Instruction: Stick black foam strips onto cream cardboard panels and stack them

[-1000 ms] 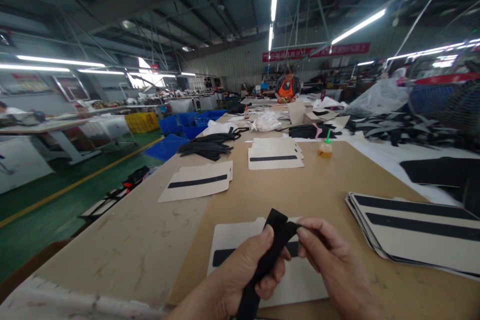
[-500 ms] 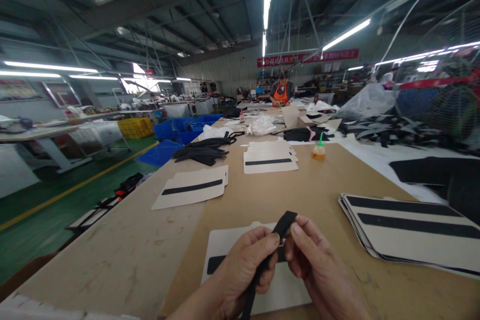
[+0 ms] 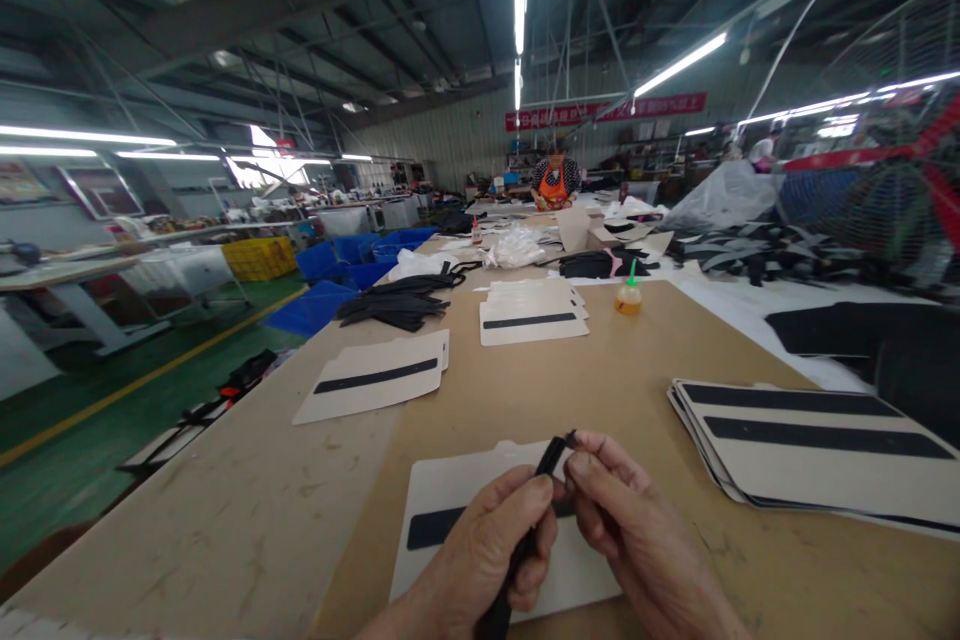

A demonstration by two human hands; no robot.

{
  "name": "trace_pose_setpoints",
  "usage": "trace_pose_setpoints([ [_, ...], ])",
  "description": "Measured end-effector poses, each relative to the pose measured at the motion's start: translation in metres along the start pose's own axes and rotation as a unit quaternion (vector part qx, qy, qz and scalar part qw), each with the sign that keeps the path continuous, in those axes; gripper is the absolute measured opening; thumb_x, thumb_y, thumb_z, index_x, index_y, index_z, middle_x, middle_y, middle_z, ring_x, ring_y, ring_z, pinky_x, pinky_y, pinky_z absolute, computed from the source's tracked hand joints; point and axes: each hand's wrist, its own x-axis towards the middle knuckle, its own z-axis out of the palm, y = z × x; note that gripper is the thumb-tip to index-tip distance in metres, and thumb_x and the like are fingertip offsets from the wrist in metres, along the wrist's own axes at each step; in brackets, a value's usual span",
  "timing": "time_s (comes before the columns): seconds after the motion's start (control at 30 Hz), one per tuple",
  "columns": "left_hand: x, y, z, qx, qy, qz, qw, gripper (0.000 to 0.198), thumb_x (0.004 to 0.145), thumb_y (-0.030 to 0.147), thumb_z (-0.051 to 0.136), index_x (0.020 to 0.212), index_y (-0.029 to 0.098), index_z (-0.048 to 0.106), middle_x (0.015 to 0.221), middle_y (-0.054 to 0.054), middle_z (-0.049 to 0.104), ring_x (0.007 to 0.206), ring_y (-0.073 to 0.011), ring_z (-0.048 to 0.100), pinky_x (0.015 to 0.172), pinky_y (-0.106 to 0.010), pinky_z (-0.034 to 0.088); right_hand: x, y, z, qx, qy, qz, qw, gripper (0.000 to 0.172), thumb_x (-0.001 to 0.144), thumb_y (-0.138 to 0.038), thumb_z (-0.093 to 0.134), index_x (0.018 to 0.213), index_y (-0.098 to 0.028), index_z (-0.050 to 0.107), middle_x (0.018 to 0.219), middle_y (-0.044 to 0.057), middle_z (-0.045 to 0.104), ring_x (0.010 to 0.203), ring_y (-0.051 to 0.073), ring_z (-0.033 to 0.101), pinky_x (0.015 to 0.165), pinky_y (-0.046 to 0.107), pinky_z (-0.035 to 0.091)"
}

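Note:
My left hand (image 3: 502,545) is closed round a black fabric strip (image 3: 553,455), whose long end hangs down below the fingers. At the strip's upper end, my right hand (image 3: 622,505) pinches a small dark tip between thumb and fingers. Both hands are close together over a cream panel (image 3: 435,480) that bears a black band and lies on the brown table covering (image 3: 367,520). My hands hide much of that panel. Whether the strip's end is folded or being peeled I cannot tell.
Cream panels with black bands lie at left (image 3: 375,380), at centre (image 3: 534,320) and stacked at right (image 3: 817,450). Black strips (image 3: 394,302) are heaped behind the left panels. A green-tipped bottle (image 3: 628,295) holds amber liquid. A person in an orange apron (image 3: 553,185) stands at the far end.
The strip's upper end, broad and flat before, now shows narrower and edge-on. My right fingers have shifted slightly at its tip. The whole view has swung a little to the right.

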Motion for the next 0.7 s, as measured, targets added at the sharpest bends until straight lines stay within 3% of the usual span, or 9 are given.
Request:
trace_pose_setpoints([
  [0.23, 0.000, -0.002, 0.007, 0.036, 0.020, 0.019, 0.999, 0.043, 0.079, 0.057, 0.068, 0.090, 0.021, 0.049, 0.056, 0.010, 0.043, 0.036, -0.0021, 0.029, 0.037, -0.018, 0.018, -0.001, 0.000, -0.002, -0.007, -0.004, 0.015, 1.000, 0.040, 0.075, -0.050, 0.078, 0.092, -0.018, 0.060, 0.061, -0.007, 0.045, 0.047, 0.002, 0.026, 0.044, 0.017, 0.019],
  [0.4, -0.001, -0.005, 0.011, 0.032, 0.049, 0.036, 0.998, 0.040, 0.083, 0.057, 0.063, 0.091, 0.020, 0.050, 0.060, 0.009, 0.045, 0.038, -0.0014, 0.030, 0.038, -0.016, 0.019, 0.000, 0.001, -0.003, 0.001, -0.006, 0.015, 1.000, 0.037, 0.075, -0.048, 0.078, 0.087, -0.017, 0.060, 0.067, -0.005, 0.051, 0.048, 0.002, 0.028, 0.045, 0.017, 0.020],
  [0.7, 0.001, -0.004, 0.011, 0.013, 0.033, 0.027, 0.999, 0.040, 0.082, 0.057, 0.062, 0.092, 0.020, 0.050, 0.059, 0.009, 0.046, 0.037, -0.0020, 0.030, 0.036, -0.016, 0.021, -0.001, 0.002, -0.004, 0.017, -0.015, 0.011, 1.000, 0.032, 0.080, -0.046, 0.073, 0.091, -0.017, 0.066, 0.070, -0.002, 0.057, 0.047, 0.002, 0.031, 0.044, 0.017, 0.019],
])
